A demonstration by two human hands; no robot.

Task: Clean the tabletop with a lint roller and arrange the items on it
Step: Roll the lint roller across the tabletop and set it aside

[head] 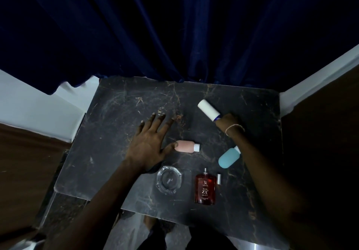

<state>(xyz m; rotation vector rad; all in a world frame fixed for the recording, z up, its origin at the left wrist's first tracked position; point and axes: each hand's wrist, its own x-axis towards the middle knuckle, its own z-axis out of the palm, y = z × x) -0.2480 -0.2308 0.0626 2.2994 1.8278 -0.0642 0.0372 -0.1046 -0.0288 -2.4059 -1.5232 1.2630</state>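
Currently the right hand (228, 122) grips the lint roller (208, 111), centre right, for rolling, while the left hand (149, 145) lies flat, fingers (155, 122) spread and empty, apparently bracing on the surface (108, 133).

Your left hand (150, 142) lies flat, palm down, near the middle of the tabletop (116, 133). Its fingers are straight and spread toward the far edge, the thumb stretched out to the right. Your right hand (228, 122) is toward the far right corner, fingers curled round the handle of the lint roller (207, 110). Both forearms reach in over the near edge.
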